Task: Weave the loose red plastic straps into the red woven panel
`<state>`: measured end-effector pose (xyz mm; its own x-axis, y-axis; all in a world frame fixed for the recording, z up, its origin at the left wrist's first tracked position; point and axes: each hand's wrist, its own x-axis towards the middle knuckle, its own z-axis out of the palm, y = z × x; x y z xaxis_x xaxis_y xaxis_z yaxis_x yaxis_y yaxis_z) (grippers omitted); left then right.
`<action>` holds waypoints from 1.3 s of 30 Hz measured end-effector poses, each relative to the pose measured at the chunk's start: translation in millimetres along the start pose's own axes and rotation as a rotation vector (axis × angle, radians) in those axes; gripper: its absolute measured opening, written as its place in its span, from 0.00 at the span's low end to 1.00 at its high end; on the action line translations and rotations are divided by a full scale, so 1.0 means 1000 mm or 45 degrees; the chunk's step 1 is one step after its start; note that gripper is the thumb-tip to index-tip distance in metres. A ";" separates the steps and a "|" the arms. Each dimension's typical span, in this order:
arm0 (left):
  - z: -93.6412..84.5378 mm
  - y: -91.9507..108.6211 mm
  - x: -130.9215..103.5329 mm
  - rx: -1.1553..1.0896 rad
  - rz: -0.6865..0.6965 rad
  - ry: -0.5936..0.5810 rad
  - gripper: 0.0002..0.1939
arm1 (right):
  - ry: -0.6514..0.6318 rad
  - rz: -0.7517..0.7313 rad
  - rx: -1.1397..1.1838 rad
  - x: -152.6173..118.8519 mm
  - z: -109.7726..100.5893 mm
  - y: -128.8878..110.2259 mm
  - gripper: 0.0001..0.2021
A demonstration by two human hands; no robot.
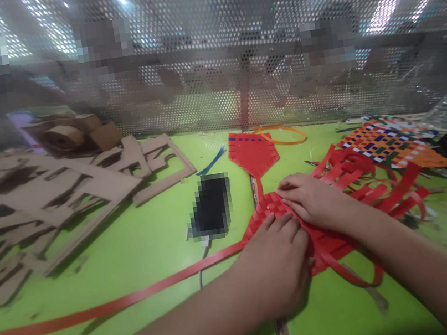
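Note:
A red piece woven from flat plastic strips [261, 209] lies on the green table, with loose strip ends fanning out to the right. My left hand [281, 257] rests palm down on its near part, fingers stretched over the weave. At its far edge, my right hand [314, 198] is closed, the fingertips pinching a strip; the exact grip is partly hidden. One long red strip [121, 303] runs from the weave out to the left. Both hands cover much of the woven middle.
Cardboard offcuts [64, 197] are heaped at left, near a tape roll [63, 137]. A phone [211, 205] with a cable lies beyond my left forearm. Behind are a finished red woven piece [252, 152], an orange loop [286, 134] and a perforated screen [204, 92]. A multicoloured weave [391, 142] lies right.

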<state>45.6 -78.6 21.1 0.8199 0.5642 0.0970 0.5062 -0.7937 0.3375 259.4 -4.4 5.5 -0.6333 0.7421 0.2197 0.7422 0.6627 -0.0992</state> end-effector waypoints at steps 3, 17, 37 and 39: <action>-0.006 -0.013 0.003 -0.116 -0.047 0.043 0.17 | -0.021 -0.004 0.025 0.000 -0.003 0.002 0.17; -0.022 -0.024 0.025 0.137 -0.276 0.030 0.21 | -0.079 0.034 -0.001 -0.016 -0.012 0.003 0.19; 0.010 -0.037 0.030 0.176 -0.318 0.101 0.43 | -0.205 0.125 0.028 -0.027 -0.015 0.008 0.24; 0.010 -0.038 0.029 0.176 -0.324 0.079 0.44 | -0.201 0.103 0.079 -0.032 -0.015 0.012 0.25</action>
<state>53.0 -34.7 1.8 0.6464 0.7584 0.0842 0.7283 -0.6461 0.2282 292.2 -21.3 11.9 -0.6023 0.7964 0.0543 0.7801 0.6017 -0.1714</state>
